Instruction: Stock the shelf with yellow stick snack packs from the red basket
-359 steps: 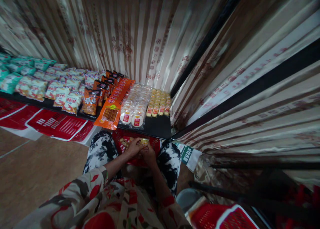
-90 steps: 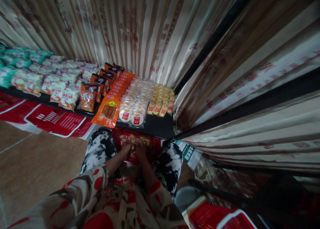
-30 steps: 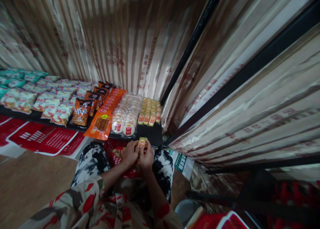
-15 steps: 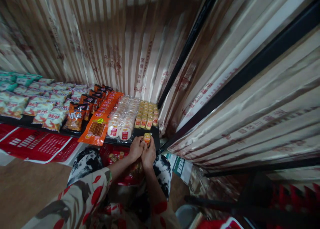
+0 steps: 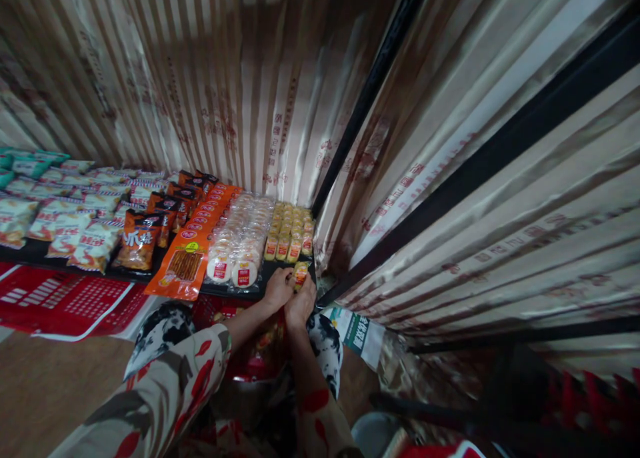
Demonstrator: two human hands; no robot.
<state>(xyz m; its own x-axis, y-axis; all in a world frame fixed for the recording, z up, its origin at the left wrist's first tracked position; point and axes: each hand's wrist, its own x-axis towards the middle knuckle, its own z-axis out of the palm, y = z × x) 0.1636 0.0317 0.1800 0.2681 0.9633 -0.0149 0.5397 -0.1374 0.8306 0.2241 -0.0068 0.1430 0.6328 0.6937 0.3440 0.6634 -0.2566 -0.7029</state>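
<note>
At the front edge of the black shelf (image 5: 274, 269), my right hand (image 5: 301, 303) grips a small yellow snack packet (image 5: 300, 273) with an orange-red label. Close against its left side is my left hand (image 5: 278, 289), fingers curled together; what they pinch is hidden. Just beyond my hands, rows of similar yellow packets (image 5: 283, 246) stand on the shelf. To their left lie clear sleeves of round white crackers (image 5: 243, 273), then a long orange bag (image 5: 184, 266) with brown sticks showing through its window.
Orange-and-black snack bags (image 5: 137, 241) and white snack bags (image 5: 95, 241) fill the shelf leftward. A red basket (image 5: 65, 301) sits below it. Black metal posts (image 5: 370, 98) and draped striped cloth (image 5: 225, 78) close off the back and right. Between my knees is a red container (image 5: 250, 368).
The view has shifted slightly, so the shelf goods appear further left. My hands and the packet have moved slightly right and closer to the standing rows, with the packet still in my grip.
</note>
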